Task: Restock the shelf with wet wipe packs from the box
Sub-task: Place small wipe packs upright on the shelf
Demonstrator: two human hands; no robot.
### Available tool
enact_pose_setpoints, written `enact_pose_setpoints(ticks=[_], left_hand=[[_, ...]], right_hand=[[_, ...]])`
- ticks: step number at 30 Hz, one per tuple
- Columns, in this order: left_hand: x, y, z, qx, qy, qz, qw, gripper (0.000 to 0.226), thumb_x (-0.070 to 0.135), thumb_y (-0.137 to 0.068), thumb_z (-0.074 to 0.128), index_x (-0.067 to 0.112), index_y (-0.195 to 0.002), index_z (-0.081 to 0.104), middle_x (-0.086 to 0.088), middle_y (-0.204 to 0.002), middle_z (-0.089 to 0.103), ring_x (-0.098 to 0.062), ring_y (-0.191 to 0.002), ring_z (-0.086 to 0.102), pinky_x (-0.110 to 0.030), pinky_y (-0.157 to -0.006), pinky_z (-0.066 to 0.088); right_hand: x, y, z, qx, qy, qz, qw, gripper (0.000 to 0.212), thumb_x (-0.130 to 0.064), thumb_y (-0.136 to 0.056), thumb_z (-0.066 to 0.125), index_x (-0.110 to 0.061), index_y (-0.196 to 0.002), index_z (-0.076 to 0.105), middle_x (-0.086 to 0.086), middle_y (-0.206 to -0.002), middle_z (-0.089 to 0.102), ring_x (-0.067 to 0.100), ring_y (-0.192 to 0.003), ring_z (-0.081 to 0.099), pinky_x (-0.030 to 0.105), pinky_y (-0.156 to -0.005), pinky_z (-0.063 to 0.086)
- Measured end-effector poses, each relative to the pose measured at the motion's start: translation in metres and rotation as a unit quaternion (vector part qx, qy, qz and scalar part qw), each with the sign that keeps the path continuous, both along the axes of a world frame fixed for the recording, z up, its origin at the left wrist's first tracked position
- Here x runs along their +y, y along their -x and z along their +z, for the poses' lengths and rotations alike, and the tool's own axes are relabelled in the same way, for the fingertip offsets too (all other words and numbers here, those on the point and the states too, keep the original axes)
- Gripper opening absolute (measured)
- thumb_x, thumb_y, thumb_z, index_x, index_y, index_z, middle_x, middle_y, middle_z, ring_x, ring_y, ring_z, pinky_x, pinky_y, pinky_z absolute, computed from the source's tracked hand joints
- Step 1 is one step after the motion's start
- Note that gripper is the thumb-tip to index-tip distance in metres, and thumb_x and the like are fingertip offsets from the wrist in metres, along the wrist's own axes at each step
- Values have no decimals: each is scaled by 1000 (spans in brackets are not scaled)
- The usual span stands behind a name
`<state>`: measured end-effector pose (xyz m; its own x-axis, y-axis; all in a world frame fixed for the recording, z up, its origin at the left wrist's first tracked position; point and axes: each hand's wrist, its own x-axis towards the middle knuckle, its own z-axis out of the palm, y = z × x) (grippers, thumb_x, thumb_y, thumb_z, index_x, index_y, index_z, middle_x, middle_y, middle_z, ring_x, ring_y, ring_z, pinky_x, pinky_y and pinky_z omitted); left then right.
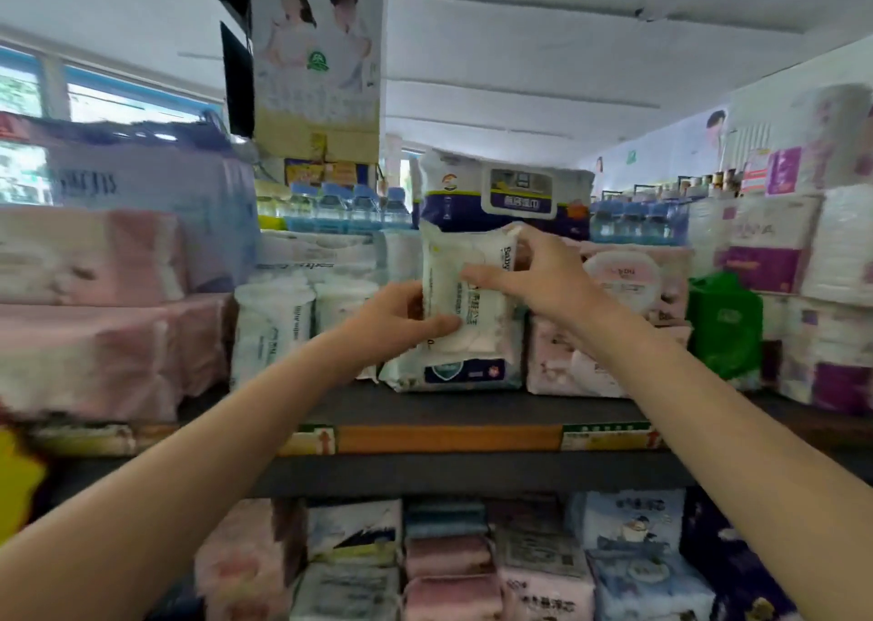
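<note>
I held a wipe pack upright at the shelf, my left hand gripping its lower edge, my right hand pinching the top, steadying it above the packs already stacked there.

held pack above shelf, bottles behind, packs left

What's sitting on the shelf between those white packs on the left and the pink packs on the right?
In the head view, a white-and-blue wipe pack lies flat there, and above it both hands (left hand, right hand) hold an upright white pack.
</note>
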<state>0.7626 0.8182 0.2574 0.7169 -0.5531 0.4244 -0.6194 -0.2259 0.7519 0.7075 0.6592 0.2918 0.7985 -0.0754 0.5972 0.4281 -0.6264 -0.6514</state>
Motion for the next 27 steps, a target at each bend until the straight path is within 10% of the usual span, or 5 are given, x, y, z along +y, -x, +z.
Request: enact_pose_setpoints(ticks=[8, 14, 17, 21, 27], left_hand=[[103, -17, -2, 58, -70, 57, 994, 20, 14, -86, 63, 21, -104, 61, 4, -106, 67, -14, -99, 64, -23, -85, 53], [117, -49, -2, -1, -76, 226, 971, 21, 10, -83, 66, 13, -100, 55, -4, -96, 62, -15, -80, 60, -26, -71, 55], [115, -61, 0, -31, -90, 269, 958, 23, 14, -82, 66, 16, -101, 53, -3, -100, 61, -17, -84, 60, -36, -80, 55], [102, -66, -4, -46, -165, 307, 936, 37, 21, -83, 65, 12, -116, 50, -5, -112, 60, -21, -100, 59, -39, -93, 49], [87, -76, -7, -16, -187, 308, 933, 39, 18, -83, 65, 9, -119, 51, -10, -119, 60, -24, -106, 58, -38, -94, 50]], right_hand=[[75, -51, 7, 143, 34, 120, 982, 47, -31, -75, 74, -12, -115, 57, 9, -106, 69, 17, -82, 66, 16, -52, 46], [105, -86, 10, 117, 185, 30, 975, 36, -24, -83, 69, -6, -113, 58, 1, -60, 63, 4, -38, 56, 13, -36, 40], [116, -97, -1, 130, 209, 12, 969, 17, -14, -88, 61, -9, -75, 51, 6, -59, 62, 10, -44, 63, 17, -38, 46], [121, -109, -18, 53, 320, -56, 944, 17, 4, -88, 44, -1, -97, 57, 17, -103, 61, 29, -94, 62, 34, -78, 52], [114, -107, -19, 60, 415, -21, 907, 23, 0, -88, 47, -3, -107, 60, 14, -114, 58, 27, -105, 56, 31, -83, 47]])
